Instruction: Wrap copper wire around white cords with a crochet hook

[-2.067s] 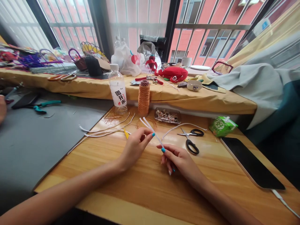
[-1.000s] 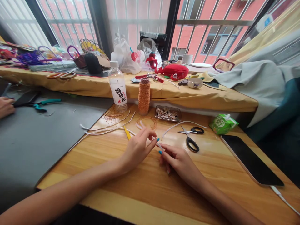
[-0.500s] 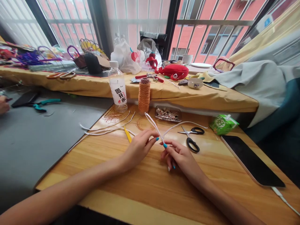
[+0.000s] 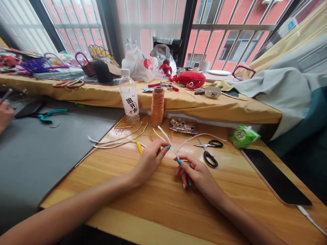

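Observation:
White cords [image 4: 166, 136] rise from my right hand [image 4: 190, 168], whose thumb and forefinger pinch them together at one spot above the wooden table. Another length curves away to the right, its tip near the scissors. My left hand [image 4: 155, 154] is closed, finger and thumb pinching one of the cords a little above that spot. Two cord ends point up and left, apart from each other. Beside my left hand lies a yellow pointed tool [image 4: 139, 145], partly hidden. More white cords [image 4: 109, 141] rest on the table to the left. Black-handled scissors [image 4: 211, 151] lie opened to the right.
Behind my hands stand a spool of orange thread [image 4: 157, 107], a water bottle [image 4: 129, 98] and a clear tray of small parts [image 4: 183, 125]. A green carton [image 4: 244, 136] and a phone [image 4: 276, 175] lie right. At far left, another person's hand [image 4: 5, 114] is near teal pliers [image 4: 52, 114].
The two upper cord ends, close together before, have spread apart. My left hand has shifted slightly left and now pinches a cord. The other person's hand has come further into view.

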A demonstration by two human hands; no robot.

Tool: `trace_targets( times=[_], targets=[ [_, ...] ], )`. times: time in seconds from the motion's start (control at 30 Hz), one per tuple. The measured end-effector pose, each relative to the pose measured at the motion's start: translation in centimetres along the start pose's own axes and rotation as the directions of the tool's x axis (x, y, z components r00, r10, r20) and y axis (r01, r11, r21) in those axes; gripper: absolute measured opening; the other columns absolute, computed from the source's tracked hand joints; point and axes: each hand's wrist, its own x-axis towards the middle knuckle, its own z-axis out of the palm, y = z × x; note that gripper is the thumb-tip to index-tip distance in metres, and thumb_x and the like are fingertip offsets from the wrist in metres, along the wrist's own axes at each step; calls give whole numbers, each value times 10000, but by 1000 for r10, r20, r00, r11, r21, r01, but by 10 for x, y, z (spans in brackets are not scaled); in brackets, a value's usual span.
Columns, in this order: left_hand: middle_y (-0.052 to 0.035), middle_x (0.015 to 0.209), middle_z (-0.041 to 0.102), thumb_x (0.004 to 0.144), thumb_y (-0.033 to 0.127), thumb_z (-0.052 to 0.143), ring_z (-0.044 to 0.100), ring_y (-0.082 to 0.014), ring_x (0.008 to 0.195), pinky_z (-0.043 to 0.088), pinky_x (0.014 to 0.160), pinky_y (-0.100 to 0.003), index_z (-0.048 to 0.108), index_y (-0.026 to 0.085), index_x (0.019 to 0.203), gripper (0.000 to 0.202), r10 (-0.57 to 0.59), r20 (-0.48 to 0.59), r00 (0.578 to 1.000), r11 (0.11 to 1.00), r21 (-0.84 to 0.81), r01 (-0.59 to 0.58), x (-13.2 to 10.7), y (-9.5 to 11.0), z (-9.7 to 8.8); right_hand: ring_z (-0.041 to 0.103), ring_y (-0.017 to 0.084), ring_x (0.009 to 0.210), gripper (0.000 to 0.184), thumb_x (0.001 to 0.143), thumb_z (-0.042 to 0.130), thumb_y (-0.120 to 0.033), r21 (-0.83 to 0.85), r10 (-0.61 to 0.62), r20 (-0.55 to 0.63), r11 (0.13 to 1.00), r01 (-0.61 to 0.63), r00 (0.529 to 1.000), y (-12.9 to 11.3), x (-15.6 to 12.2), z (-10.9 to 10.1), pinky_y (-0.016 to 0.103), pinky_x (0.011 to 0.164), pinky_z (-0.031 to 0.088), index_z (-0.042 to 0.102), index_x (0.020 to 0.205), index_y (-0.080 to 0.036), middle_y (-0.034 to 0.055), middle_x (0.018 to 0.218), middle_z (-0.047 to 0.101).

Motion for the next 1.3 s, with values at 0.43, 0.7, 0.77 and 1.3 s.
trace_targets(
  times=[0.43, 0.7, 0.77, 1.3],
  targets=[
    [2, 710, 539, 796, 217, 465, 441, -73, 583, 372, 562, -188, 551, 137, 743, 128, -24, 62, 998, 1000, -3, 24, 0, 2, -1, 460, 55, 391, 262, 808, 419, -353, -63, -34, 47, 997, 37, 998, -1, -2, 1, 182, 397, 351, 489, 963, -155, -9, 638, 571],
    [-45, 872, 492, 805, 112, 393, 504, -89, 689, 439, 626, -217, 569, 202, 973, 259, 277, 20, 961, 950, 140, -278, -9, -2, 2, 475, 60, 363, 357, 769, 453, -367, 45, 13, -31, 999, -11, 999, -2, 1, -2, 172, 324, 284, 453, 1060, -160, -8, 655, 564],
    [-67, 963, 496, 808, 88, 358, 532, -106, 757, 457, 667, -239, 514, 224, 1078, 341, 358, 82, 930, 917, 156, -367, -11, -4, 2, 481, 65, 355, 345, 755, 466, -366, 68, 16, -33, 998, -14, 999, -2, 2, -3, 173, 319, 279, 468, 1026, -153, -8, 641, 567],
    [-54, 857, 628, 852, 196, 307, 443, -23, 409, 420, 449, -168, 505, 161, 1010, 256, 97, 274, 957, 952, -306, -9, -10, 1, 3, 439, 48, 370, 212, 677, 582, -298, 447, 59, -97, 895, -9, 994, -8, 4, -12, 189, 382, 328, 537, 838, -167, -22, 609, 560]
  ],
)
